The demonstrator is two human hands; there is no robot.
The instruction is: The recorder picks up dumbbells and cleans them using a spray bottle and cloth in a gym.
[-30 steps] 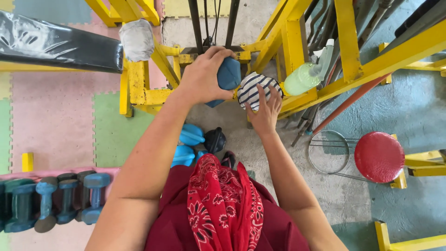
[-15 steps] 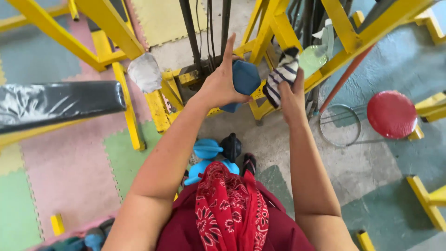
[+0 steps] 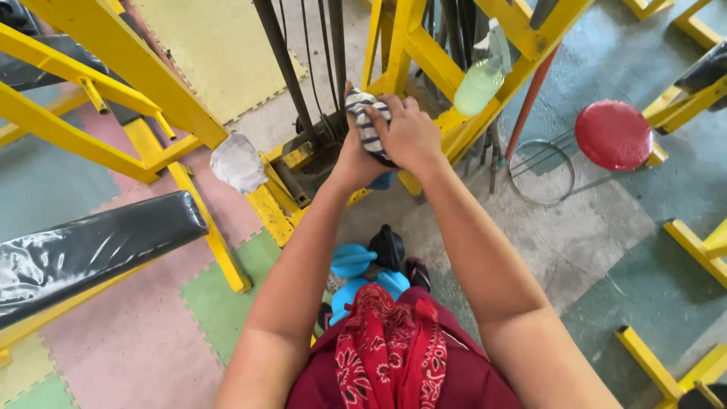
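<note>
My left hand (image 3: 350,157) grips a blue dumbbell (image 3: 384,180) held up in front of me; only a small blue part shows below my fingers. Over the top of the dumbbell my right hand (image 3: 411,135) presses a black-and-white striped cloth (image 3: 366,121). Both hands meet close to the yellow frame (image 3: 424,53) of a cable machine with black cables (image 3: 318,68).
A black padded bench (image 3: 91,242) lies at the left. A white rag (image 3: 236,163) hangs on the yellow frame, with a green spray bottle (image 3: 478,85) further right. A red stool (image 3: 612,135) stands at the right. Blue dumbbells (image 3: 354,261) and a black weight (image 3: 388,246) lie by my feet.
My right hand has brought the striped cloth from beside the dumbbell onto it, so the cloth now covers most of the blue. The camera view has shifted left.
</note>
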